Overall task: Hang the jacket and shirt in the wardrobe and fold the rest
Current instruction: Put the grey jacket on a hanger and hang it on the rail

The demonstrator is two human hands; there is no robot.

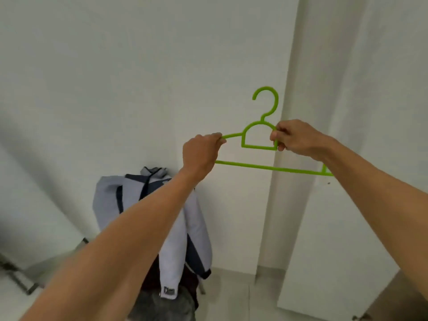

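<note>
A bright green plastic hanger [261, 166] is held up in front of a white wall, hook pointing up. My left hand [201, 152] grips its left shoulder arm. My right hand [297, 139] pinches the right side of the hanger's inner loop. Nothing hangs on the hanger. Below my left forearm, a light grey jacket [196, 228] with dark navy stripes is draped over what looks like a chair back. Darker clothing [162, 304] lies beneath it, partly hidden by my arm.
A white wardrobe door [347, 205] stands open on the right, its edge running down to the pale tiled floor [236, 297]. A metal frame [20, 276] sits at the lower left against the wall.
</note>
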